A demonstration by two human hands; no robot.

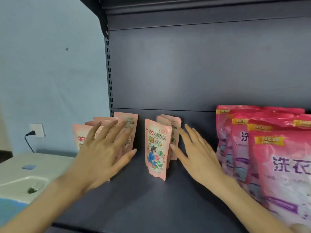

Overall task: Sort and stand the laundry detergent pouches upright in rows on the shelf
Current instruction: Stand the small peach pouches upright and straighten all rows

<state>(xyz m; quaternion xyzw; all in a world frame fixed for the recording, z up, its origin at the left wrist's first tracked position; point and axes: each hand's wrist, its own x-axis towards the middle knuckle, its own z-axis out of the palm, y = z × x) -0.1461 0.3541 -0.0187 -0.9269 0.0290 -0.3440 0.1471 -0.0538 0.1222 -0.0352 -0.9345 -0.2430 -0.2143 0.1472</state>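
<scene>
Small light-pink detergent pouches stand upright on the dark shelf [139, 192] in two rows. The left row [129, 130] has several pouches, partly hidden behind my left hand [102, 148], whose spread straight fingers lie against them. The middle row has a front pouch [157, 148] with a floral picture and others [174, 130] behind it. My right hand [196, 155] is open, fingers straight, its thumb touching the right side of the pouches behind the front one. It holds nothing.
Several large magenta detergent bags [277, 157] stand packed at the shelf's right. The dark back panel [202, 73] and an upper shelf close the space. Left of the shelf sit a white appliance [25, 175] and a wall socket [37, 132] with a plug.
</scene>
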